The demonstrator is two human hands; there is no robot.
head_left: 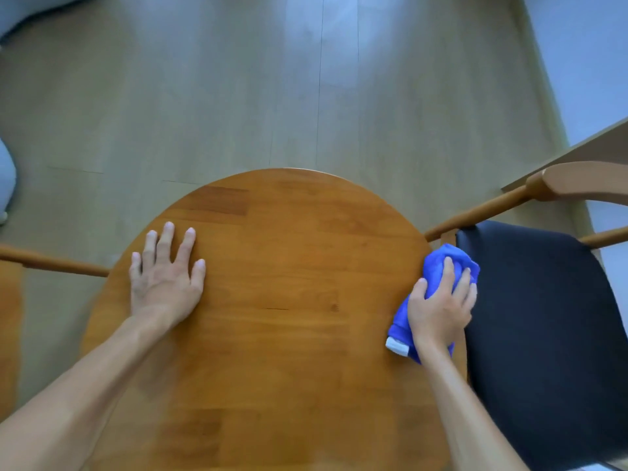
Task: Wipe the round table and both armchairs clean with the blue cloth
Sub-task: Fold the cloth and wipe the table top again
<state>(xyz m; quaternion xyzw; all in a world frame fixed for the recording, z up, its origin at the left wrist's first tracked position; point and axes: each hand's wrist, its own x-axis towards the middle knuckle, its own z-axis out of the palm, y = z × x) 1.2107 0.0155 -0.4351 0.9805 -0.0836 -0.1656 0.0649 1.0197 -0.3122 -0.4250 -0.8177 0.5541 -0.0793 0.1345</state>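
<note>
Wooden, round, honey-brown table (278,300) stands on a pale plank floor (238,96); no container is in view. 1 wooden armchair with a black padded seat (543,317) sits just beside the table's right edge, and a second armchair's wooden rail (51,263) meets the left edge. Left hand (166,277) lies flat on the surface near the left edge, fingers spread and straight. Right hand (441,311) grips the bunched blue cloth (441,256) at the right edge, fingers curled over it, cloth protruding beyond the fingertips.
</note>
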